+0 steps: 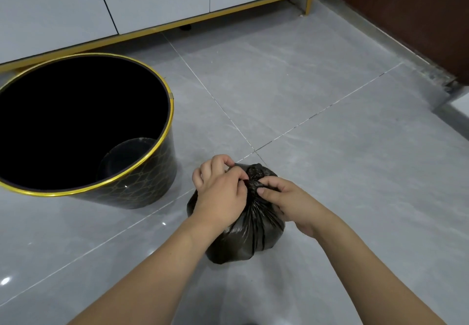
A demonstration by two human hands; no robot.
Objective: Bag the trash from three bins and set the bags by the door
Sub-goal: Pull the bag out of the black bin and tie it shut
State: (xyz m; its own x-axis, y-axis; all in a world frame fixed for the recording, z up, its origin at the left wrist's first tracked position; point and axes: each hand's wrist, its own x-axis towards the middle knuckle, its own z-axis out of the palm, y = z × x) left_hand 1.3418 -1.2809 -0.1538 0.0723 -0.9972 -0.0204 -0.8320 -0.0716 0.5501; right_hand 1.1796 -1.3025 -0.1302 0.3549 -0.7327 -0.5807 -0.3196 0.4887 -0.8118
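Black trash bag (243, 233) on floor; L hand (220, 192) & R hand (286, 200) both pinching gathered neck.

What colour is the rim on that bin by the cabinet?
Gold, on a black bin with a faint gold lattice pattern; the rim shows clearly in the head view.

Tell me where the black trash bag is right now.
In the head view the black trash bag sits on the grey tiled floor, low and centre, just right of the gold-rimmed bin, with both hands pinching its gathered top.
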